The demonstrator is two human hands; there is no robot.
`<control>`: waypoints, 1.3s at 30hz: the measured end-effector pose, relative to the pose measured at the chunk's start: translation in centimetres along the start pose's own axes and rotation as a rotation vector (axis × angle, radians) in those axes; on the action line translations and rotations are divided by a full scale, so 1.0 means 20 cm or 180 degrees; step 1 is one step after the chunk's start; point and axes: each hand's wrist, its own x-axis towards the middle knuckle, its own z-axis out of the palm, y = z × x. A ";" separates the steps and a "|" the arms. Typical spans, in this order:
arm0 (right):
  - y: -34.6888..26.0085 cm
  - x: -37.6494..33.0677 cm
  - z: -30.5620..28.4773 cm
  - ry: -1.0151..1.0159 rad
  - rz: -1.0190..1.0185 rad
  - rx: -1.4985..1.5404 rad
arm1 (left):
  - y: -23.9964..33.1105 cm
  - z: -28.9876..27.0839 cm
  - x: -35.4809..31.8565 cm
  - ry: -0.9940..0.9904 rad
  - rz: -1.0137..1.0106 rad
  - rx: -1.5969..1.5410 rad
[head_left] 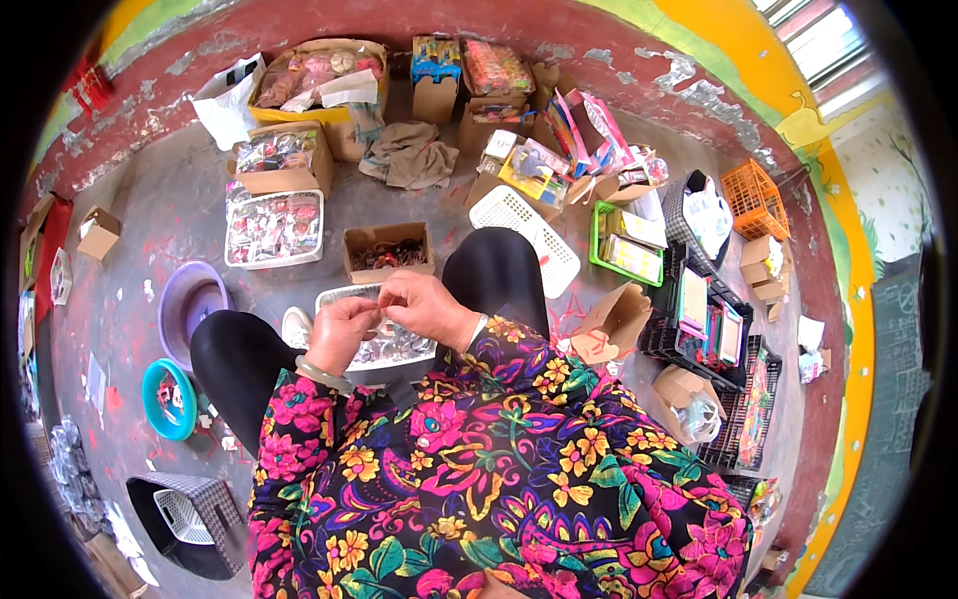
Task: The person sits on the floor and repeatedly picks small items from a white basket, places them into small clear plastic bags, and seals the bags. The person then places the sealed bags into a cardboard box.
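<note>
One white basket (332,294) of packets (399,345) sits between the knees (496,275). Just above it, the left hand (342,329) and right hand (431,307) meet, fingers curled, tips pinched; what they hold, I can't tell. Beyond stands a brown box (387,275).

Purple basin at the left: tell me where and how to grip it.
Grip the purple basin by its left rim, likely coming from the left with the left hand: the round, open rim is exposed there, while the left knee hides part of its lower right side.
</note>
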 end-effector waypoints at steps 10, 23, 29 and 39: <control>-0.02 0.03 -0.03 -0.0004 0.2550 0.2594 | 0.05 0.04 -0.02 0.1186 0.2222 0.2589; 0.02 0.03 -0.04 0.0510 0.0675 0.0641 | 0.07 0.09 -0.02 0.0596 0.2585 0.2124; -0.03 0.01 -0.11 -0.0548 -0.0323 -0.0566 | 0.05 -0.04 0.02 -0.0008 0.1974 0.1852; 0.01 0.05 -0.16 -0.0388 0.1537 0.1908 | 0.05 -0.03 0.02 -0.0410 0.0091 -0.0649</control>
